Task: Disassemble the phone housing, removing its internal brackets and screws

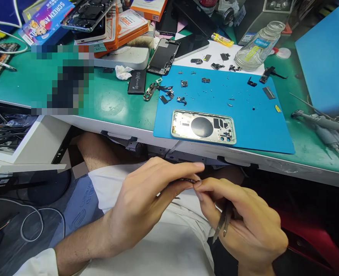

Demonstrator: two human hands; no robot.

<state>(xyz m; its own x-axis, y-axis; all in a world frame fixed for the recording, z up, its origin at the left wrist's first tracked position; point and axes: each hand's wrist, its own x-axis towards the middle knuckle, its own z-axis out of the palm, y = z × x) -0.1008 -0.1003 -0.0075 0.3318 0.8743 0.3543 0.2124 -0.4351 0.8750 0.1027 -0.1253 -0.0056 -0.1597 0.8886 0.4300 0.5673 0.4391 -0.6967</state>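
Note:
Above my lap, my left hand (142, 197) is closed, pinching a thin dark electronic part (190, 180) between thumb and fingers. Most of that part is hidden by the fingers, so its exact kind does not show. My right hand (246, 214) meets it there, its thumb and index fingertip pressed together at the part's edge. A pair of metal tweezers (225, 221) is tucked in the right palm, tips pointing down. Beyond both hands, an opened phone back housing (183, 128) lies on the blue mat (258, 134), its inner side up.
Screws and small phone parts lie scattered across the mat. Behind it stand a glass jar (254, 51) and a yellow tube (222, 40). A phone battery (136, 81), a phone screen (164, 56) and stacked orange boxes (131, 27) are to the left. Screwdriver-like tools (324, 124) lie right.

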